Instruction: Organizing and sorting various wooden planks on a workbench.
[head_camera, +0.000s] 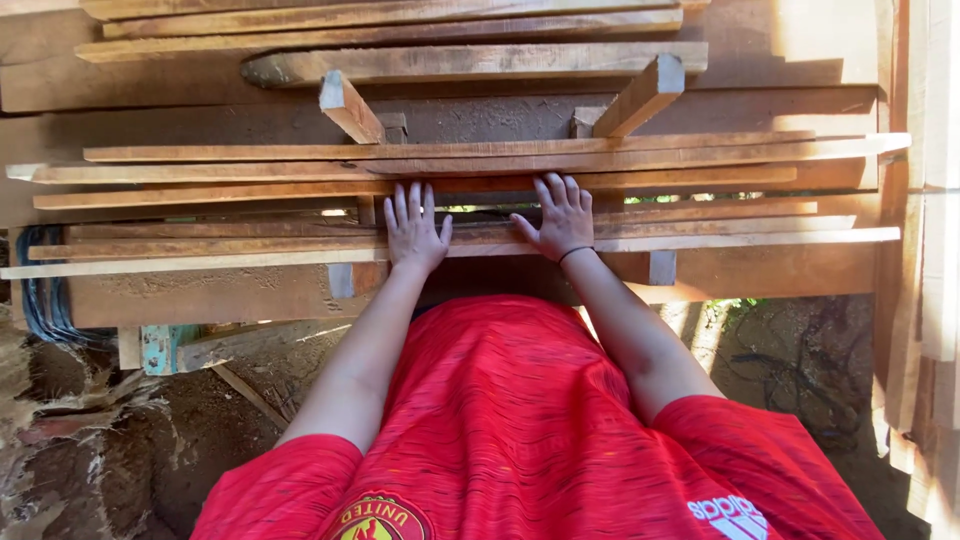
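My left hand lies palm down, fingers spread, on a stack of long thin wooden planks that run left to right in front of me. Close beside it, my right hand, with a thin black band on the wrist, rests flat on the same planks. Neither hand grips anything. The fingertips of both hands reach toward a higher layer of planks. My red shirt fills the bottom of the view.
Two short wooden blocks stick out between upper plank layers. More boards stand upright at the right edge. Black cables hang at the left beside a bluish painted post. Dirt ground lies below.
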